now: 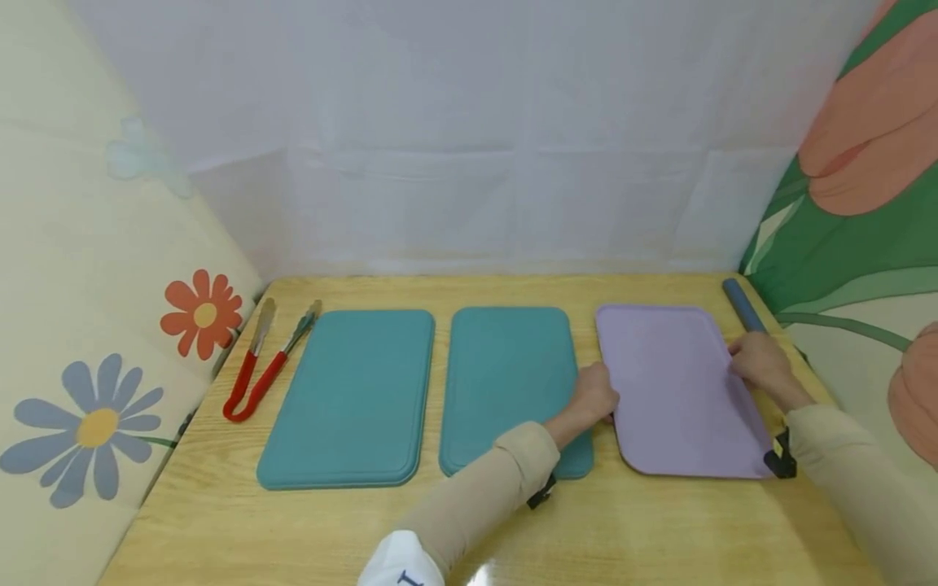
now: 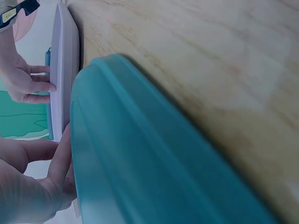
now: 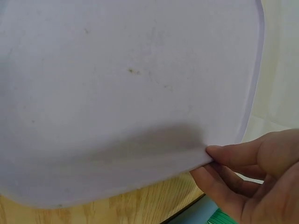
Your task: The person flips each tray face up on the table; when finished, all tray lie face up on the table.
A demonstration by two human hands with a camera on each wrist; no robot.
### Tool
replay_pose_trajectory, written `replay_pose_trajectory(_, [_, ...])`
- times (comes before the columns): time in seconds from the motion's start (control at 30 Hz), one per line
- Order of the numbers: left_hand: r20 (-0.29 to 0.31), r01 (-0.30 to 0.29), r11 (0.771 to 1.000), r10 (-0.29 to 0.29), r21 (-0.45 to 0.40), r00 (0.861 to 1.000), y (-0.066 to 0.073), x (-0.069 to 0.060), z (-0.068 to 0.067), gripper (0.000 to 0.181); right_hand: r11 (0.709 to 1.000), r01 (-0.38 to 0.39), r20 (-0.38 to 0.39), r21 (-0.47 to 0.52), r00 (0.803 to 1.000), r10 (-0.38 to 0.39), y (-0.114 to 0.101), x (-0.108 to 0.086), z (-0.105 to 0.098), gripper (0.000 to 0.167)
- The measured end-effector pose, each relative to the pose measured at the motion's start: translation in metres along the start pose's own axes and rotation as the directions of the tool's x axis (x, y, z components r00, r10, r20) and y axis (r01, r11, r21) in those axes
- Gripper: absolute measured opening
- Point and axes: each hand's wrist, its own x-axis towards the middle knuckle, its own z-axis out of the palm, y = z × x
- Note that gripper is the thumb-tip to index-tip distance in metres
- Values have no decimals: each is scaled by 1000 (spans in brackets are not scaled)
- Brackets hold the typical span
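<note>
A lilac tray (image 1: pixel 681 391) lies at the right of the table, its shallow rim facing up. My left hand (image 1: pixel 595 392) grips its left edge, beside the middle teal tray (image 1: pixel 509 374). In the left wrist view, fingers of the left hand (image 2: pixel 35 182) reach past the teal tray's edge (image 2: pixel 121 140), and their contact with the lilac tray is partly hidden. My right hand (image 1: pixel 764 368) pinches the lilac tray's right edge. The right wrist view shows the right thumb (image 3: pixel 233 153) on top of the rim and fingers beneath it.
Another teal tray (image 1: pixel 348 399) lies on the left, apparently face down like the middle one. Red-handled tongs (image 1: pixel 256 382) lie spread at the far left. A blue-grey rod (image 1: pixel 743 304) sits beyond my right hand. A white cloth (image 1: pixel 476 163) hangs behind the table.
</note>
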Motion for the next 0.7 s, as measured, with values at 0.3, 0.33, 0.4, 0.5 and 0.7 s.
replay_pose_trajectory(0.3, [-18, -14, 1000, 14, 8, 1000, -2, 2, 0, 8, 998, 5, -36, -64, 999, -7, 2, 5, 4, 27])
replay_pose_trajectory(0.33, [-20, -17, 1000, 17, 3, 1000, -3, 2, 0, 8, 998, 7, -42, -65, 999, -10, 2, 6, 4, 25])
replay_pose_trajectory(0.4, [-21, -27, 1000, 27, -8, 999, -4, 3, 0, 7, 999, 1, -42, -54, 999, -3, 1, 6, 5, 12])
replay_pose_trajectory(0.5, [3, -46, 998, 46, -42, 999, -7, 3, -3, 6, 998, -20, -42, -53, 999, 18, 0, 5, 6, 19])
replay_pose_trajectory(0.7, [69, -153, 981, 162, -121, 984, -11, 3, -20, 19, 994, -28, -100, -106, 995, 17, -13, -3, 6, 20])
